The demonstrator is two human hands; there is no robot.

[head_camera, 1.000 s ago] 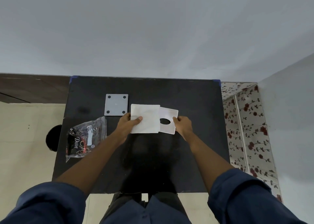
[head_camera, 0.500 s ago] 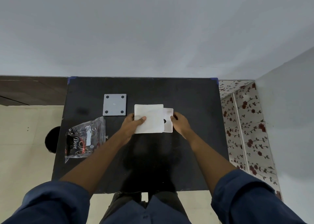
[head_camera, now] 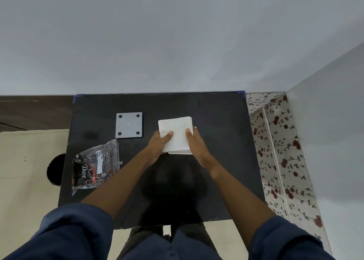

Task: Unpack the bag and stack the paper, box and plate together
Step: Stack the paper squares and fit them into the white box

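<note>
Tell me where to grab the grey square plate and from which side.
Grip the grey plate by two opposite edges, coming down from above. It lies flat on the black table, apart from the paper stack, so its edges are the only purchase.

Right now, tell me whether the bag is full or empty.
Looks empty: the bag lies flat and crumpled on the table, away from both hands. Its dark print hides part of the inside.

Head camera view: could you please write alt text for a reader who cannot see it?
Both hands, left hand and right hand, hold a white paper over a white box on a black table. A grey square plate and a plastic bag lie left of them.
</note>
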